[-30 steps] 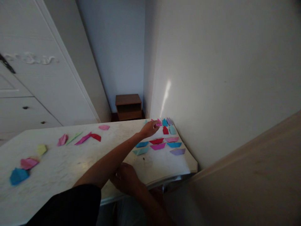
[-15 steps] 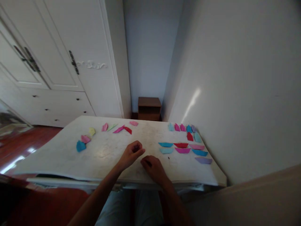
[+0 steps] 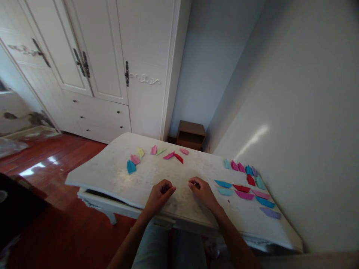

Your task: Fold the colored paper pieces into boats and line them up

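My left hand (image 3: 160,195) is over the near middle of the table, its fingers curled toward the thumb and nothing showing in them. Facing it across a small gap, my right hand (image 3: 202,191) is curled the same way, also with nothing visible in it. To the right of my right hand lie folded paper boats in rows, among them a blue boat (image 3: 223,184), a red boat (image 3: 241,188), a magenta boat (image 3: 244,195) and a purple boat (image 3: 270,213). Farther left, a blue folded paper piece (image 3: 131,166) lies beside a pink one (image 3: 135,159).
The white table (image 3: 103,168) has more folded paper along its far edge, including a red piece (image 3: 178,158) and a teal piece (image 3: 259,182). A wall (image 3: 316,149) borders its right side. Behind stand a white wardrobe (image 3: 146,108) and a brown cabinet (image 3: 192,128).
The view has turned left, so the table and papers appear shifted right. My hands have moved apart and are now level with each other. The paper pieces keep their places.
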Motion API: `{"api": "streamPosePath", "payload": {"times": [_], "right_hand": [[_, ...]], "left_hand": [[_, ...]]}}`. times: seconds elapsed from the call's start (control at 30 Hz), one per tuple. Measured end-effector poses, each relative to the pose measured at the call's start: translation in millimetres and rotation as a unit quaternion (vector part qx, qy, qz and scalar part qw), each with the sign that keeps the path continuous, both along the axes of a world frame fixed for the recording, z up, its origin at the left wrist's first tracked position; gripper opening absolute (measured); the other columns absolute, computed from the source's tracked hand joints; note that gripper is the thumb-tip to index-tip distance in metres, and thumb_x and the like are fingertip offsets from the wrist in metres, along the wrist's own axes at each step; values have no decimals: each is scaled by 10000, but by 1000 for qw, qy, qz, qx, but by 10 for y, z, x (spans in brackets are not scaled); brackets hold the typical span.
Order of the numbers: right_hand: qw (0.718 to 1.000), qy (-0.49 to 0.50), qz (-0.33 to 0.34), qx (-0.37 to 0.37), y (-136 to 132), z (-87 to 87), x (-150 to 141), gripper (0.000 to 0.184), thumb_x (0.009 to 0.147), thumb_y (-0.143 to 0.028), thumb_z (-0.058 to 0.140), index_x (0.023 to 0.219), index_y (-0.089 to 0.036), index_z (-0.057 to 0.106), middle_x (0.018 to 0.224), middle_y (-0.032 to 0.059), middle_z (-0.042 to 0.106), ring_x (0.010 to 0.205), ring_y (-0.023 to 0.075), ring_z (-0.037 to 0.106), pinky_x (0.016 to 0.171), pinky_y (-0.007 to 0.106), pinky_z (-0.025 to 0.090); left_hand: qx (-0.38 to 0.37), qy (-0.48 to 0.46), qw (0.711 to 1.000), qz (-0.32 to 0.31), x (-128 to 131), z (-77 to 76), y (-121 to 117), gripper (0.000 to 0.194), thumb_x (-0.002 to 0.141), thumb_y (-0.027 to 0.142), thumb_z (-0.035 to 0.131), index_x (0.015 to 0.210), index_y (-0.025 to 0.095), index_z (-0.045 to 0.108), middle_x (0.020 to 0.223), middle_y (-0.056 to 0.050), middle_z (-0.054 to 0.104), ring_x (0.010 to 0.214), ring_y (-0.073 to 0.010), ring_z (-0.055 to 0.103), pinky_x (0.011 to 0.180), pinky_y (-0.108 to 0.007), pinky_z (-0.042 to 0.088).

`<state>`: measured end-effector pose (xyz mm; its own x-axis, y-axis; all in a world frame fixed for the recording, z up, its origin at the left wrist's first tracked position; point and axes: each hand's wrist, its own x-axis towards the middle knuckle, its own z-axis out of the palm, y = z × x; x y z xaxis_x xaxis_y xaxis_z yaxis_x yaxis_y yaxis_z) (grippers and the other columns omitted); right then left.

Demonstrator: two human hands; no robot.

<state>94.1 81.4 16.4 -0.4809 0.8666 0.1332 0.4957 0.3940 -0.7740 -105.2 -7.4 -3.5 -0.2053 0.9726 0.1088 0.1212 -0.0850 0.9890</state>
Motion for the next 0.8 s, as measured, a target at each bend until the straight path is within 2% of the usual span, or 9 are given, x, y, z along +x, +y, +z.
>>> {"api": "streamPosePath", "payload": {"times": [0.1, 0.2, 0.4, 0.53, 0.63, 0.7, 0.8], "right_hand": [[995, -83, -12, 51, 276, 55, -327, 315, 843, -293, 517, 1100, -129, 595, 942, 60, 623, 710, 135, 559, 703, 252, 450], [963, -248, -18, 100, 599, 94, -644, 406, 861, -294, 506, 1234, -139, 531, 1102, 92, 580, 904, 153, 580, 834, 255, 434], [931, -347, -22, 107, 1071, 122, -1029, 331, 881, -259, 451, 1145, -135, 608, 1232, 160, 536, 1029, 225, 579, 865, 315, 429], [919, -370, -22, 135, 1162, 154, -1055, 312, 887, -212, 419, 1095, -141, 641, 1331, 152, 494, 1107, 240, 547, 880, 322, 426], [913, -380, -11, 150, 1163, 176, -1027, 325, 881, -163, 396, 1080, -153, 653, 1269, 133, 562, 1127, 240, 540, 895, 324, 417], [910, -385, -9, 156, 1145, 187, -1007, 352, 870, -142, 397, 1130, -149, 634, 1191, 140, 613, 1095, 250, 562, 895, 341, 417], [907, -387, -11, 164, 1097, 203, -971, 425, 859, -136, 412, 1257, -154, 560, 1183, 151, 621, 1065, 268, 582, 887, 365, 420]], "left_hand": [[-1, -17, 1000, 0, 1, 24, -1, 287, 768, 430, 618, 761, 148, 562, 622, 19, 503, 567, -100, 450, 529, -207, 339], [3, -19, 1000, -4, -9, 37, -8, 228, 758, 374, 604, 773, 147, 594, 634, 8, 539, 581, -107, 478, 542, -208, 354], [1, -6, 1000, -15, -10, 40, -25, 184, 753, 320, 573, 741, 139, 597, 604, 5, 532, 556, -105, 470, 525, -210, 345], [8, 9, 1000, -19, -8, 16, -33, 169, 755, 303, 561, 731, 139, 598, 600, 2, 538, 551, -104, 468, 521, -210, 340], [9, 18, 1000, -17, -5, 0, -37, 152, 741, 287, 557, 724, 143, 601, 595, 3, 540, 545, -102, 467, 516, -208, 339], [4, 20, 1000, -18, 0, -3, -40, 141, 728, 278, 556, 714, 144, 598, 588, 4, 538, 538, -101, 467, 511, -206, 340], [-3, 20, 1000, -14, 6, 3, -45, 127, 709, 265, 554, 701, 144, 592, 572, 10, 523, 526, -97, 459, 504, -203, 337]]}}
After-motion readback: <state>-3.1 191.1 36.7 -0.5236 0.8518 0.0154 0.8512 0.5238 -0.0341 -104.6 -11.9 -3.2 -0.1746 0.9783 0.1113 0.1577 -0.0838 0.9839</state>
